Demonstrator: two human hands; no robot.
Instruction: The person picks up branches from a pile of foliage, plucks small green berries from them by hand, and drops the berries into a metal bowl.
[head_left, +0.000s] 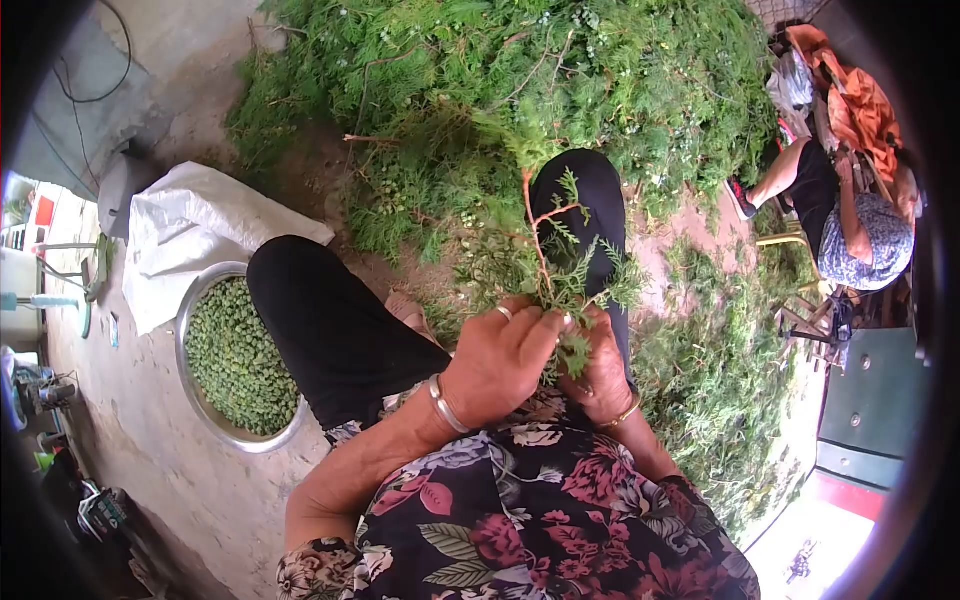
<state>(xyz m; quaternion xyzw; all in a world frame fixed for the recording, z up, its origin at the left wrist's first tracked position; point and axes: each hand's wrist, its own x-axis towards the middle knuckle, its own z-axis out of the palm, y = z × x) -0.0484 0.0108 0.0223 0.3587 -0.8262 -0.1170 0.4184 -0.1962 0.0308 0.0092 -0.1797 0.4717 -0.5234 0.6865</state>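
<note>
My left hand [503, 362], with a ring and a silver bangle, is closed on a leafy evergreen branch [541, 235] in front of my chest. Close against it, my right hand [598, 370] has its fingers bent around the lower sprigs of the same branch. The bare reddish stem rises above both hands, with green sprays fanning out over my knee. Whether a small cone is between my fingertips cannot be made out. By my left knee stands a round metal basin [240, 437], filled with small green cones [237, 355].
A large heap of cut evergreen branches [600, 80] lies ahead, with more greenery strewn to the right. A white sack [205, 225] lies behind the basin. Another person [862, 235] sits at the right. Machine-like objects [98, 510] stand at the lower left.
</note>
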